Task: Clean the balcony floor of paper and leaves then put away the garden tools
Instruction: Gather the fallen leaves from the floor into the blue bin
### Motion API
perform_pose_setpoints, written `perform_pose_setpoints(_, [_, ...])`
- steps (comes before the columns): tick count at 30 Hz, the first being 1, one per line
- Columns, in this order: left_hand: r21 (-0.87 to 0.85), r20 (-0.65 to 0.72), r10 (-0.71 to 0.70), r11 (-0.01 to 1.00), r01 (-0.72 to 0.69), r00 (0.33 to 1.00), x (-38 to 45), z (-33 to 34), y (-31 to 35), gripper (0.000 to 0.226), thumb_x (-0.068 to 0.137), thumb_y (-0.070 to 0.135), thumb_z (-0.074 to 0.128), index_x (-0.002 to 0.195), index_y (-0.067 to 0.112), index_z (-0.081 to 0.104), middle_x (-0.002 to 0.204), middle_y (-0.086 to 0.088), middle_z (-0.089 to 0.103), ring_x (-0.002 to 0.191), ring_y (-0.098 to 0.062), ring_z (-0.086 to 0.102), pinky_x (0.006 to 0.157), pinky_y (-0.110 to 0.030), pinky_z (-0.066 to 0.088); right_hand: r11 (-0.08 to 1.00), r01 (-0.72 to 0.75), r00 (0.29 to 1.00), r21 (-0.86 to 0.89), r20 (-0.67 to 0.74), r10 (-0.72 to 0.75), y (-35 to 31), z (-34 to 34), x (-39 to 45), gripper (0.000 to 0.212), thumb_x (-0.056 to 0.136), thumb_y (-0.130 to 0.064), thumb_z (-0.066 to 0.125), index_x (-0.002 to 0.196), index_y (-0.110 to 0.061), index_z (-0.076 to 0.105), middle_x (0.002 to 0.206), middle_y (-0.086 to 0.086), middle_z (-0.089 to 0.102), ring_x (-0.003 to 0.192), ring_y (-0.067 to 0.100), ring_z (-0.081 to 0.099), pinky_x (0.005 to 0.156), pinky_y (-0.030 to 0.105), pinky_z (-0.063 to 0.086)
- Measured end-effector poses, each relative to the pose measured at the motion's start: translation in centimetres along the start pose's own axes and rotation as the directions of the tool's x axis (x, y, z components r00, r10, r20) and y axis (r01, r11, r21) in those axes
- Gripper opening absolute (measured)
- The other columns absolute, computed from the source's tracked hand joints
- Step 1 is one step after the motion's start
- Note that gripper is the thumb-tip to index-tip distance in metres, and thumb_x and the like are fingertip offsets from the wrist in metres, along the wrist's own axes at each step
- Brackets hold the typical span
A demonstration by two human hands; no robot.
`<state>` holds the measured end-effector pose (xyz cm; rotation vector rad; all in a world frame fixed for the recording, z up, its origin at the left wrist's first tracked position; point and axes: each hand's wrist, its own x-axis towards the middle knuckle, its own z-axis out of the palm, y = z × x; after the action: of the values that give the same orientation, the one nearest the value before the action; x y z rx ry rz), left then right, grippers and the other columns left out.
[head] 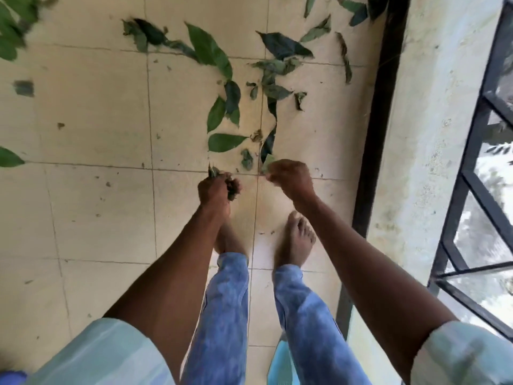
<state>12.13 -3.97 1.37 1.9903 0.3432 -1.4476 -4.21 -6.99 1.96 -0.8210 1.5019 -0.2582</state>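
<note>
We stand barefoot on a beige tiled floor [91,112] with dark grout lines. Green leaves [222,79] lie scattered just beyond our hands, thickest ahead of the right one, with one stray leaf [9,158] far off to the left.

Both arms reach down to mid-frame. The left hand [215,190] is a closed fist clutching leaf bits; the right hand [290,177], fingers curled, pinches a leaf scrap.
</note>
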Motion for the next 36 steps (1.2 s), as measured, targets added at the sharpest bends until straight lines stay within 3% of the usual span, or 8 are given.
perform_pose_setpoints(2, [-0.030,0.024,-0.017,0.999,0.018,1.000,0.7,-1.1,-0.7,0.023,0.092,-0.004,0.054,0.071,0.006,0.055,0.046,-0.002,0.058,0.043,-0.015,0.055,0.058,-0.032,0.043,0.908,0.006,0.989,-0.418,-0.134,-0.068,1.7,-0.8,1.1,0.034,0.082,-0.016,0.075,0.114,-0.009,0.068,0.111,0.003,0.067,0.088,0.017,0.065,0.077,0.031,0.054])
perform_pose_setpoints(6, [-0.047,0.081,-0.041,0.998,0.045,0.996,1.7,-1.6,-2.9,0.022,0.095,-0.001,0.050,0.076,0.008,0.055,0.047,0.000,0.058,0.044,-0.014,0.055,0.056,-0.031,0.042,0.498,0.270,0.954,-0.824,0.159,-0.255,4.0,-1.0,4.0,0.073,0.083,-0.017,0.071,0.147,-0.022,0.036,0.155,0.012,0.024,0.138,0.035,0.030,0.103,0.045,0.043])
perform_pose_setpoints(11, [-0.046,0.081,-0.067,0.996,0.071,0.994,2.9,-1.1,-4.8,0.016,0.094,0.002,0.053,0.082,0.009,0.061,0.050,-0.001,0.060,0.053,-0.018,0.055,0.058,-0.031,0.042,0.273,0.371,0.912,-0.887,0.294,-0.284,4.6,1.1,7.9,0.082,0.086,-0.025,0.068,0.153,-0.025,0.022,0.161,0.013,0.001,0.146,0.038,0.003,0.112,0.053,0.028])
perform_pose_setpoints(18, [-0.062,0.115,-0.040,0.997,0.047,0.993,3.0,-2.5,-4.9,0.022,0.097,-0.006,0.044,0.096,0.007,0.062,0.073,-0.008,0.059,0.058,-0.018,0.057,0.046,-0.023,0.048,0.086,0.496,0.815,-0.864,0.429,-0.390,10.0,1.2,5.3,0.031,0.094,-0.009,0.051,0.123,-0.006,0.060,0.137,0.010,0.045,0.120,0.028,0.048,0.087,0.039,0.053])
perform_pose_setpoints(21, [0.002,0.138,-0.005,1.000,0.005,0.990,3.1,-3.6,-5.4,0.022,0.096,-0.002,0.047,0.107,0.008,0.064,0.065,-0.001,0.055,0.053,-0.012,0.051,0.045,-0.025,0.043,0.553,0.279,0.920,-0.785,0.052,-0.390,10.0,1.5,4.3,0.023,0.088,0.000,0.057,0.104,-0.007,0.072,0.112,0.009,0.067,0.098,0.022,0.064,0.079,0.032,0.055])
perform_pose_setpoints(24, [0.102,0.139,-0.012,0.995,-0.002,0.990,2.8,-4.0,-5.9,0.017,0.095,0.022,0.062,0.105,0.009,0.064,0.055,0.005,0.049,0.048,-0.010,0.045,0.043,-0.025,0.038,0.978,-0.002,0.973,-0.209,-0.225,-0.045,7.4,2.7,2.7,0.016,0.083,0.003,0.065,0.093,-0.005,0.074,0.091,0.007,0.074,0.072,0.011,0.067,0.067,0.023,0.058])
perform_pose_setpoints(29, [0.137,0.259,-0.121,0.987,0.087,0.958,1.4,-2.8,-5.7,0.053,0.074,0.060,0.072,0.091,0.011,0.067,0.063,-0.001,0.052,0.052,-0.014,0.048,0.052,-0.029,0.038,0.993,-0.115,0.993,0.029,0.030,0.114,4.6,5.7,-0.4,0.008,0.077,-0.005,0.072,0.080,-0.012,0.070,0.077,0.004,0.072,0.072,0.016,0.065,0.069,0.034,0.053])
perform_pose_setpoints(36, [-0.100,0.263,-0.107,0.985,0.138,0.959,1.8,-2.9,-4.3,0.008,0.089,0.018,0.068,0.089,0.011,0.066,0.077,-0.005,0.070,0.071,-0.019,0.065,0.064,-0.031,0.052,0.996,-0.088,0.995,-0.023,0.049,0.089,2.1,7.8,-1.1,0.019,0.076,-0.002,0.074,0.080,-0.010,0.057,0.071,0.001,0.061,0.061,0.011,0.056,0.052,0.019,0.045])
